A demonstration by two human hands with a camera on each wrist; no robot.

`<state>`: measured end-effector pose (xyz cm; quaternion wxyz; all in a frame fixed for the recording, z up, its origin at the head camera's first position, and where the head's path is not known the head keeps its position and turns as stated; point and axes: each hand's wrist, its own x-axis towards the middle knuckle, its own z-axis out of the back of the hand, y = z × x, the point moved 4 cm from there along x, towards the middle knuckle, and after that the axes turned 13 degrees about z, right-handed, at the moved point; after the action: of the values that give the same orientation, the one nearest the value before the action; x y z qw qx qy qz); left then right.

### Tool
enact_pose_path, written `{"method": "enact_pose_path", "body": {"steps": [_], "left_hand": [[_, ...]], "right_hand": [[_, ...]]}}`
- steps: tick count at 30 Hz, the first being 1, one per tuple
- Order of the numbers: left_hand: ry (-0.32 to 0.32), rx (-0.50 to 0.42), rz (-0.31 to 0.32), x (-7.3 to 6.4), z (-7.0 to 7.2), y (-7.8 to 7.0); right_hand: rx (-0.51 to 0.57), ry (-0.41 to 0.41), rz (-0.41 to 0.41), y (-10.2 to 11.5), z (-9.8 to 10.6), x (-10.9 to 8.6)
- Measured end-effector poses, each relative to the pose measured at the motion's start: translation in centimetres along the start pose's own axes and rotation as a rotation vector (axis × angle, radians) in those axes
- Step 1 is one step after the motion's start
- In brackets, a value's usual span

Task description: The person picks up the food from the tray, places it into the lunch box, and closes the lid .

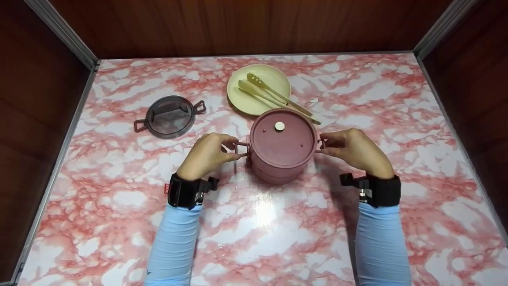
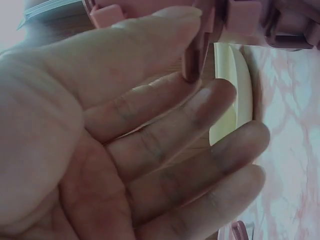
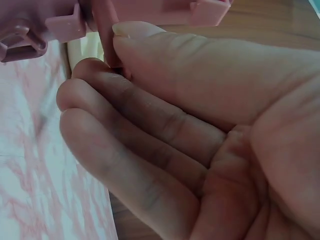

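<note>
A mauve toy pot [image 1: 283, 172] with a matching lid [image 1: 282, 145] and a cream knob [image 1: 279, 126] is in the middle of the head view. My left hand [image 1: 210, 153] pinches its left loop handle [image 2: 197, 60] between thumb and index finger, the other fingers extended. On the opposite side, my right hand [image 1: 353, 149] pinches the right handle [image 3: 104, 35] between thumb and fingers. Both wrist views show another loop handle [image 3: 22, 42] lower on the pot. Whether the pot's base touches the table cannot be told.
Behind the pot lies a pale yellow plate [image 1: 238, 99], crossed by yellow utensils [image 1: 270, 93], one with a slotted end; the pot partly overlaps them. To the left is a small dark two-handled piece [image 1: 170, 117] with a see-through middle. Dark wood panels [image 1: 254, 28] border the marbled table [image 1: 119, 230].
</note>
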<state>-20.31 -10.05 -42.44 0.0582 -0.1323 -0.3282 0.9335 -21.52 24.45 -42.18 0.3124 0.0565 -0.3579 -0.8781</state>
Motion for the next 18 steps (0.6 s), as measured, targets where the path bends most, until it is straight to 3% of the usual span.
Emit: {"method": "enact_pose_path", "body": {"steps": [9,13,18], "left_hand": [[0.047,0.043,0.046,0.2,-0.5,0.2],[0.064,0.009,0.039,-0.2,-0.5,-0.3],[0.070,-0.064,0.039,-0.9,-0.6,-1.4]], "right_hand": [[0.030,0.028,-0.030,-0.4,-0.3,0.1],[0.027,0.028,-0.033,0.1,0.0,0.0],[0.014,-0.031,-0.032,1.3,0.5,-0.1]]}}
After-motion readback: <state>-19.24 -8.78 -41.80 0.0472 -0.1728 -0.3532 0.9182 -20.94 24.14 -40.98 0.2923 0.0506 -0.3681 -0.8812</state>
